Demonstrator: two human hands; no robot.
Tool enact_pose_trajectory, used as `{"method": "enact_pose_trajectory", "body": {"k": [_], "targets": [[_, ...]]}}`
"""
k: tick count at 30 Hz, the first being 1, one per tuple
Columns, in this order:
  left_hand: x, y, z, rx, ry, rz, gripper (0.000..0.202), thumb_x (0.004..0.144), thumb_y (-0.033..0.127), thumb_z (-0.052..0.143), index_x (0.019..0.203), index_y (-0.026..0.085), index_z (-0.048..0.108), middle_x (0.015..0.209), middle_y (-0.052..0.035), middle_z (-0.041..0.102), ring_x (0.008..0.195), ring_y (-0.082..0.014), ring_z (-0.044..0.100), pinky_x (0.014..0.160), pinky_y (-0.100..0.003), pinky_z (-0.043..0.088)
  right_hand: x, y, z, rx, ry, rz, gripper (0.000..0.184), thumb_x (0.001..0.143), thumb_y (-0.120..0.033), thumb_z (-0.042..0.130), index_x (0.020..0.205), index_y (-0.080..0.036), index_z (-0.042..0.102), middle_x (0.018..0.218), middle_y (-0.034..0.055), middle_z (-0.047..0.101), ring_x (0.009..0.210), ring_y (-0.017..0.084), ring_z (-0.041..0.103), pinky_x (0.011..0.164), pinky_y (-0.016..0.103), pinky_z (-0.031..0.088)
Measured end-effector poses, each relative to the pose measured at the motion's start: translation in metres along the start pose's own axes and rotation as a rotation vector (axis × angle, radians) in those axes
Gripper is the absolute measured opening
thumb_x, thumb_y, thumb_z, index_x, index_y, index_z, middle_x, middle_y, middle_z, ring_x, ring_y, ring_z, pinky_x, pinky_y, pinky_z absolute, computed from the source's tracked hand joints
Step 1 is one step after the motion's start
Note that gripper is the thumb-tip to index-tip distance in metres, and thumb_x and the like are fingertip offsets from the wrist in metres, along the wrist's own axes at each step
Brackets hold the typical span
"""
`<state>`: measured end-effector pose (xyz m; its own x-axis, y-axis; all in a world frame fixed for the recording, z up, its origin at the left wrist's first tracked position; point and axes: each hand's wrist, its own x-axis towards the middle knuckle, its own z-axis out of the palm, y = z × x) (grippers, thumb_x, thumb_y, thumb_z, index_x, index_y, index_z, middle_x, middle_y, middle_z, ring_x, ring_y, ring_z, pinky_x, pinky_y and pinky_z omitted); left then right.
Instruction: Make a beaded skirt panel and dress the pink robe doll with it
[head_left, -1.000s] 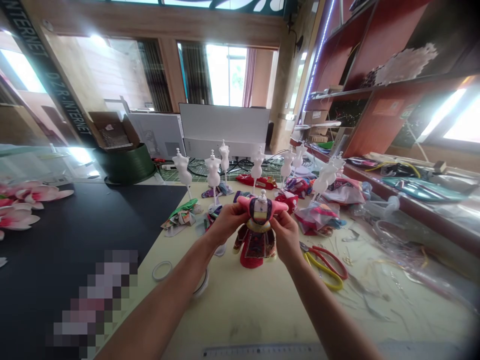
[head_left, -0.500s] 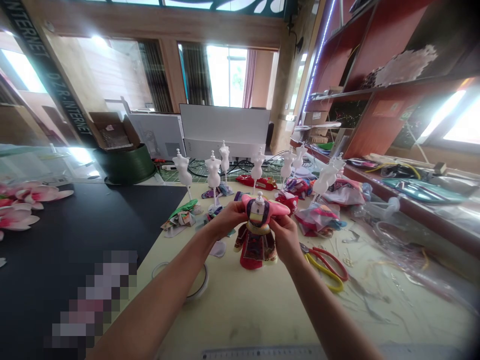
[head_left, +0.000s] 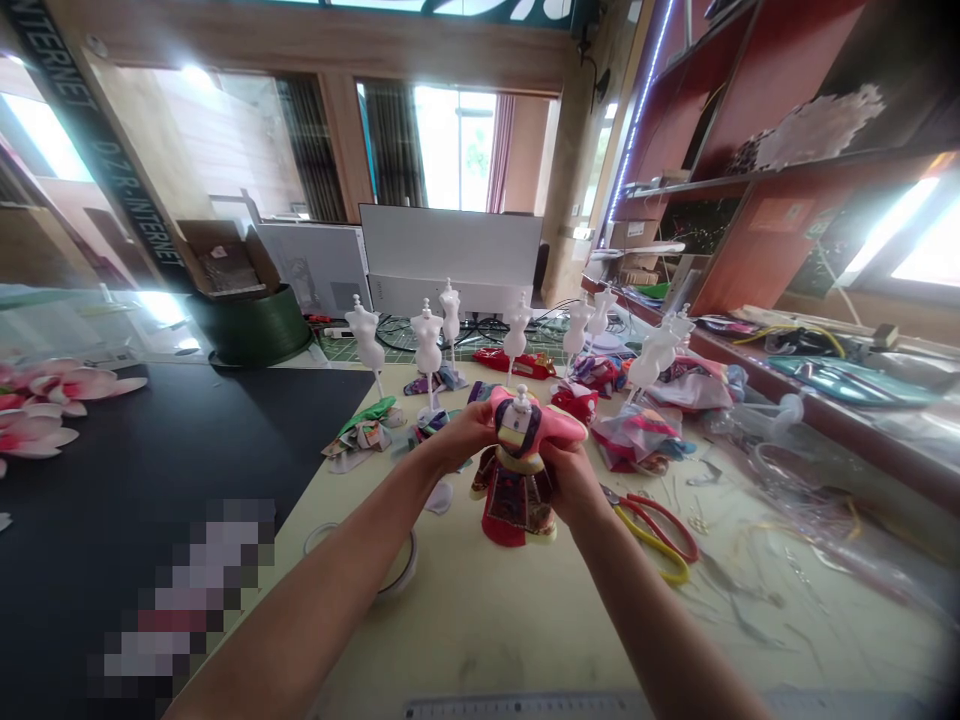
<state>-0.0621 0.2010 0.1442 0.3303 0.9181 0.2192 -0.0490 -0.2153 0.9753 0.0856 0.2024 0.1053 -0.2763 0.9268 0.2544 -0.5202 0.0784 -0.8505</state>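
A small white mannequin dressed in a pink-sleeved, red-skirted costume point(head_left: 517, 475) stands on the pale table point(head_left: 487, 620). My left hand point(head_left: 459, 435) pinches the costume's left pink sleeve. My right hand point(head_left: 570, 478) grips the costume at its right side, under the other pink sleeve. Both hands are closed on the fabric. Behind them stand several bare white mannequins point(head_left: 428, 342) on thin stands, with small folded costumes point(head_left: 366, 428) lying around their feet.
Red-and-yellow scissors point(head_left: 654, 533) lie just right of my right hand. A tape roll point(head_left: 397, 568) sits under my left forearm. A black mat point(head_left: 150, 450) covers the left side, with pink flowers point(head_left: 52, 400). Clear plastic bags point(head_left: 810, 500) and shelves fill the right. A ruler point(head_left: 517, 705) lies at the front edge.
The dressed mannequin has turned slightly and its right sleeve has dropped lower. My hands shifted a little with it, the right one sliding further under the sleeve.
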Motion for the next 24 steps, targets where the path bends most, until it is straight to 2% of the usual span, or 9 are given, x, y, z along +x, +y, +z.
{"method": "enact_pose_trajectory", "body": {"k": [5,12,20,24], "targets": [[-0.003,0.001,0.002,-0.006,0.029,-0.010,0.042,0.058,0.027,0.079,0.097,0.017,0.068,0.091,-0.0048,0.069,0.091,-0.0227,0.062,0.081,-0.033,0.050,-0.001,-0.003,0.005,0.040,0.071,0.026,0.021,0.061,-0.028,0.076,0.077,-0.022,0.063,0.068,-0.0025,0.066,0.060,0.017,0.061,0.058,0.031,0.051],[-0.002,-0.009,0.004,-0.049,0.051,-0.006,0.045,0.059,0.029,0.078,0.101,0.020,0.066,0.096,-0.0052,0.068,0.095,-0.0228,0.061,0.082,-0.033,0.049,-0.003,0.002,0.006,0.064,0.119,0.005,0.020,0.061,-0.025,0.077,0.078,-0.021,0.066,0.074,-0.0019,0.067,0.071,0.018,0.062,0.070,0.033,0.052],[0.001,-0.012,0.002,-0.054,0.037,-0.037,0.044,0.058,0.028,0.079,0.099,0.020,0.065,0.095,-0.0051,0.067,0.091,-0.0215,0.061,0.077,-0.030,0.049,-0.003,-0.002,0.005,0.072,0.080,0.056,0.023,0.063,-0.027,0.076,0.079,-0.021,0.061,0.072,-0.0025,0.066,0.063,0.016,0.060,0.064,0.031,0.051],[0.002,-0.013,0.002,-0.035,0.046,-0.047,0.041,0.061,0.027,0.077,0.099,0.022,0.065,0.093,-0.0040,0.067,0.093,-0.0216,0.061,0.081,-0.031,0.048,-0.005,-0.006,0.005,0.063,0.043,0.102,0.021,0.068,-0.031,0.073,0.079,-0.020,0.059,0.070,-0.0014,0.065,0.059,0.017,0.060,0.059,0.033,0.052]]}}
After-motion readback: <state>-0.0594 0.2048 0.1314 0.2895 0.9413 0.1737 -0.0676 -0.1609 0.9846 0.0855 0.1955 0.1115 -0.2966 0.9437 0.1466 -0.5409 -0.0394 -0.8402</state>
